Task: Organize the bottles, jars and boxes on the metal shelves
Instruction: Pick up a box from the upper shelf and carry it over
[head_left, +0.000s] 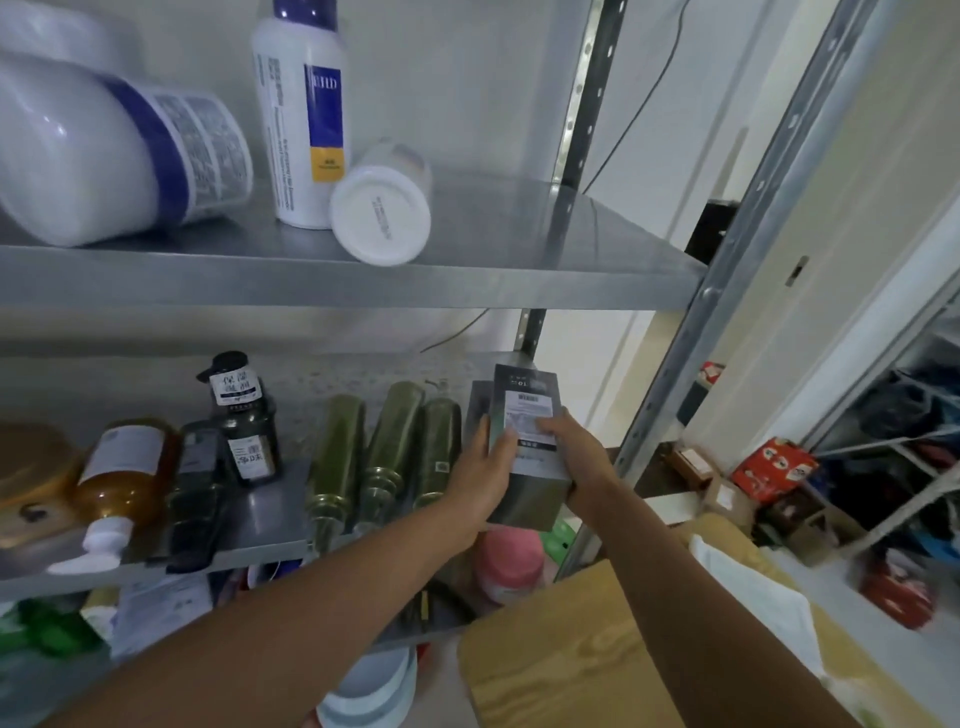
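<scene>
Both hands hold a dark grey box (530, 395) with a white label at the right end of the middle metal shelf (260, 530). My left hand (480, 475) grips its left side and my right hand (574, 454) its right side. A second grey box (477, 410) stands just behind it. Three green bottles (387, 441) lie side by side to the left. Further left are two dark bottles (244, 415) stacked upright and an amber pump bottle (122, 478) on its side. The top shelf (467, 280) carries a tall white bottle (304, 114), a tipped white jar (382, 208) and a large white bottle (104, 150) on its side.
A grey upright post (727, 270) bounds the shelf on the right. Below the middle shelf sit a pink-lidded jar (511, 564) and white bowls (374, 691). A wooden board (571, 654) lies at the lower right. Red boxes (774, 467) and clutter cover the floor beyond.
</scene>
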